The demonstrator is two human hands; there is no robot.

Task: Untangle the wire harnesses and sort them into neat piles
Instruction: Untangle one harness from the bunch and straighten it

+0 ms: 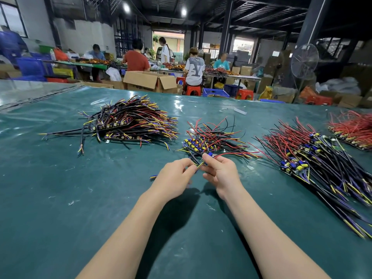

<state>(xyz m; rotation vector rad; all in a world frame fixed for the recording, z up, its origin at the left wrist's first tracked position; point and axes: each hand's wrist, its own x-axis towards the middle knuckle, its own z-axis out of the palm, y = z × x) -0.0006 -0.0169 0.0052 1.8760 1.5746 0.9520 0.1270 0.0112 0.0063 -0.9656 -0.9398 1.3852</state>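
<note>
Both hands meet over the green table (80, 198), just in front of a small tangled heap of wire harnesses (213, 139). My left hand (174, 178) pinches the black sheathed end of one harness (198, 165). My right hand (218, 174) pinches the same harness near its blue part, and red and black leads run off to the right. Its yellow and blue tips (153, 176) stick out left of my left hand. A big mostly black pile (130, 121) lies at the far left. A long fanned pile (314, 158) lies at the right.
A red-wire pile (354, 129) sits at the far right edge. Small wire scraps dot the green table cover. Beyond the far edge are cardboard boxes (149, 81), red stools, a standing fan (304, 61) and several people at other benches.
</note>
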